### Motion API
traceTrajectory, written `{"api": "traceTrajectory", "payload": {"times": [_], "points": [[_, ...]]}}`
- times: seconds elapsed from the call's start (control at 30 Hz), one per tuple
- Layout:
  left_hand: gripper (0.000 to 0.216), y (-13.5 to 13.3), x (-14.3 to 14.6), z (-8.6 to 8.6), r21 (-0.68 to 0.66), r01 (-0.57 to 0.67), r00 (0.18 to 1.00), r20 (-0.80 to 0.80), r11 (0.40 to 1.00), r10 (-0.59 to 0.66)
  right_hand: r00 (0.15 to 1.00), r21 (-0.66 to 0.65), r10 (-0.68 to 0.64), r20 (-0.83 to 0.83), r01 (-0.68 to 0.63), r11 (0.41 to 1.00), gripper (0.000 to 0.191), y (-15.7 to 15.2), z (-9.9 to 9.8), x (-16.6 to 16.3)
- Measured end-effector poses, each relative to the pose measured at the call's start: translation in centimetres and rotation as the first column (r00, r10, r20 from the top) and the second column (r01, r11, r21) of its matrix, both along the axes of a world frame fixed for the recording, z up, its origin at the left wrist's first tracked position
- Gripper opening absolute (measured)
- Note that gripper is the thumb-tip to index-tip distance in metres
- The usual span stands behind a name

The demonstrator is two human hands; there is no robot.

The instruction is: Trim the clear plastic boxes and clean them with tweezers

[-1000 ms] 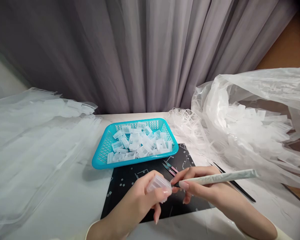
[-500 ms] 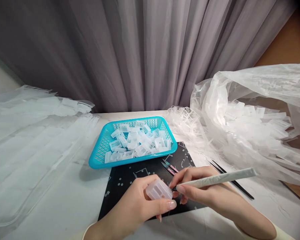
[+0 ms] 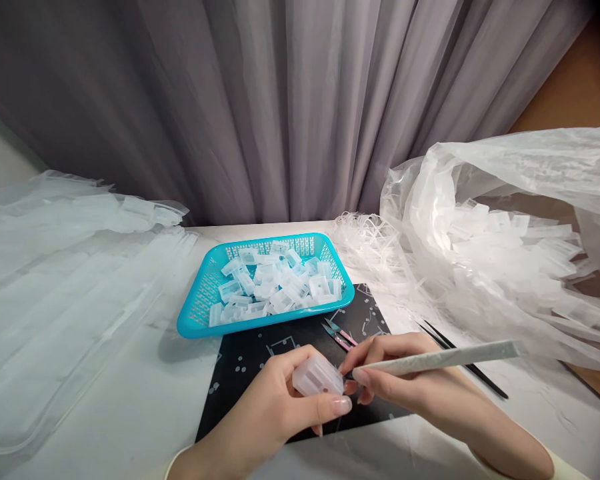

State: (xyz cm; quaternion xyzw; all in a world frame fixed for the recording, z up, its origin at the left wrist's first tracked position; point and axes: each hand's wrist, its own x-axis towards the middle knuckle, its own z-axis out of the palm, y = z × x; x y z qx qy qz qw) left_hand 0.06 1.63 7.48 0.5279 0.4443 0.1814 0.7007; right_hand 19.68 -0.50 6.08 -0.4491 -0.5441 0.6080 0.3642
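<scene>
Head view: your left hand (image 3: pixel 275 410) grips a small translucent plastic piece (image 3: pixel 318 377) between thumb and fingers, over the black mat (image 3: pixel 260 357) on the table (image 3: pixel 130 407). Your right hand (image 3: pixel 405 383) is closed, pen-style, on a thin white-handled tool (image 3: pixel 440 358), its tip touching the piece's right edge. Just beyond your hands lies a pair of small snips (image 3: pixel 339 331). Farther out, a turquoise basket (image 3: pixel 200 303) holds similar pieces. Clear plastic bags (image 3: pixel 505 253) lie beyond your right hand.
</scene>
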Motion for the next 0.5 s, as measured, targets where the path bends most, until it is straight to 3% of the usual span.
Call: {"api": "traceTrajectory", "payload": {"times": [0.5], "points": [[0.020,0.09,-0.10,-1.00,0.007,0.013,0.998,0.058,1.000,-0.014,0.997,0.099,0.023,0.076,-0.030,0.995,0.028,0.00,-0.37,-0.08]]}}
